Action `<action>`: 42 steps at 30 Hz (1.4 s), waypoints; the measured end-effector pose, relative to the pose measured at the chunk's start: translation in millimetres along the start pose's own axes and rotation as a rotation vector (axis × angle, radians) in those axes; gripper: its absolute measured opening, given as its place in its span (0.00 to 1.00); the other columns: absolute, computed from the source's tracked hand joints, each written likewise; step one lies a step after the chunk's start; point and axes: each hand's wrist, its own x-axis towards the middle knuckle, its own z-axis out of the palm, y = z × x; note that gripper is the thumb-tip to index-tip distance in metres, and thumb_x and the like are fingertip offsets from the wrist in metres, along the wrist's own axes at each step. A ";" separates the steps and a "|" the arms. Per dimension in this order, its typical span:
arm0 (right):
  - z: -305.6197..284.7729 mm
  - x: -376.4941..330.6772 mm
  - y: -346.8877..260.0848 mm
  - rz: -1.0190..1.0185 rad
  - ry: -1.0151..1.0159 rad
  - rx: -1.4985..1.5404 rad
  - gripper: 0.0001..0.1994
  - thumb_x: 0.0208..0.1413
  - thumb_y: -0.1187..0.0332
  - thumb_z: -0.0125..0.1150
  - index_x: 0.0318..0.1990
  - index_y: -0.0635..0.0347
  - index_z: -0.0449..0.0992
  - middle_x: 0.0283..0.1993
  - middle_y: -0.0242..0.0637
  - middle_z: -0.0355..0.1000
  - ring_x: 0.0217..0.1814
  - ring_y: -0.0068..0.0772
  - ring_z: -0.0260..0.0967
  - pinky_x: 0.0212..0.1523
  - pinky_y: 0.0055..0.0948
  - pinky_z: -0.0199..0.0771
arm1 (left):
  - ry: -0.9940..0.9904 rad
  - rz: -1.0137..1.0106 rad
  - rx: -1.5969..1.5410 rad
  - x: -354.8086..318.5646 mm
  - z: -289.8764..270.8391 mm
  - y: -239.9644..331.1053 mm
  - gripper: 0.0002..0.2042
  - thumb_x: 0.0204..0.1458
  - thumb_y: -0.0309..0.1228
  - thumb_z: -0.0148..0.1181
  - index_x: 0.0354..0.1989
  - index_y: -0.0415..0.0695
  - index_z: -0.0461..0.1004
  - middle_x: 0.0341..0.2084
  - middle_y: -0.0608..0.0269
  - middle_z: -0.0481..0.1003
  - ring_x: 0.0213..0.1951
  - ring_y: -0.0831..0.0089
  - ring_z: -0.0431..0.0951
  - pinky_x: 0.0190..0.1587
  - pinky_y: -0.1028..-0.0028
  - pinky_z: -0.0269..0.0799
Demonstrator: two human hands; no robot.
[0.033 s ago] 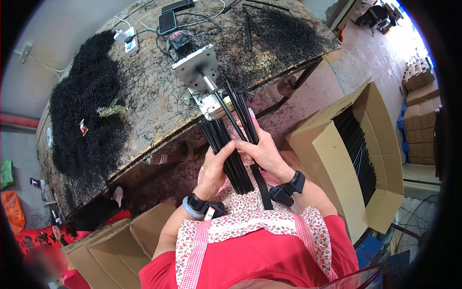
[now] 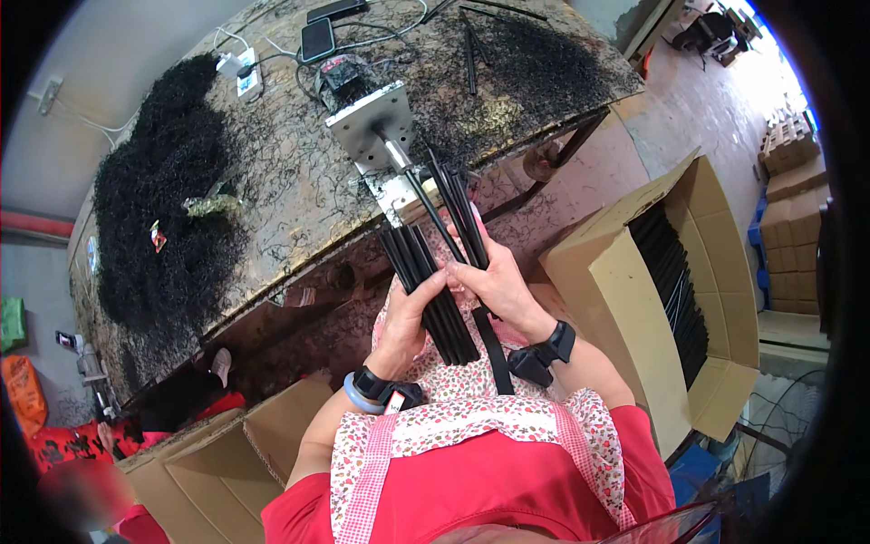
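Observation:
A bundle of thin black rods [image 2: 446, 322] is gripped in my left hand [image 2: 403, 317], slanting down over my apron. More black rods [image 2: 462, 213] are held by my right hand [image 2: 500, 286], fanned slightly upward. Between the two groups, a single black rod [image 2: 432, 208] runs from my fingers up to the shiny metal spindle [image 2: 396, 152] of a small machine; its end seems to meet the spindle. The thumbs of both hands come together at this rod. A square metal plate [image 2: 370, 122] carries the spindle, with a dark motor [image 2: 343, 77] behind it.
Black curly shavings [image 2: 172, 199] heap up on the worktable [image 2: 290, 181]. A phone [image 2: 317, 40] and power strip [image 2: 249, 83] lie at its back. At right, an open carton [image 2: 625, 299] holds many black rods; another carton [image 2: 208, 462] stands lower left, near another person [image 2: 86, 494].

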 end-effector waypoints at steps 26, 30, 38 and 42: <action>-10.2 -22.2 7.6 0.068 -0.050 0.115 0.16 0.55 0.74 0.58 0.51 0.63 0.69 0.33 0.29 0.70 0.23 0.15 0.65 0.25 0.17 0.67 | -0.006 0.153 0.141 25.6 11.9 6.4 0.10 0.54 0.27 0.60 0.43 0.37 0.74 0.32 0.64 0.76 0.32 0.78 0.76 0.36 0.76 0.73; -19.0 -9.4 -4.8 0.060 -0.089 0.044 0.17 0.54 0.74 0.59 0.52 0.63 0.68 0.35 0.30 0.71 0.24 0.16 0.67 0.26 0.17 0.69 | 0.009 0.149 0.213 13.1 7.3 5.0 0.12 0.54 0.28 0.59 0.46 0.38 0.73 0.31 0.66 0.75 0.32 0.78 0.75 0.36 0.76 0.73; -7.2 -25.4 3.6 0.079 -0.116 0.089 0.18 0.52 0.76 0.60 0.52 0.63 0.69 0.36 0.30 0.73 0.26 0.15 0.68 0.27 0.17 0.69 | 0.012 0.204 0.152 30.8 11.7 10.9 0.12 0.55 0.28 0.59 0.46 0.36 0.72 0.31 0.65 0.76 0.34 0.77 0.76 0.38 0.76 0.73; -9.3 -24.8 3.4 0.064 -0.113 0.166 0.20 0.51 0.76 0.62 0.53 0.64 0.68 0.35 0.29 0.73 0.28 0.15 0.68 0.28 0.17 0.69 | 0.009 0.135 0.061 13.3 8.8 14.8 0.11 0.56 0.28 0.58 0.45 0.36 0.72 0.31 0.64 0.76 0.35 0.77 0.76 0.38 0.75 0.73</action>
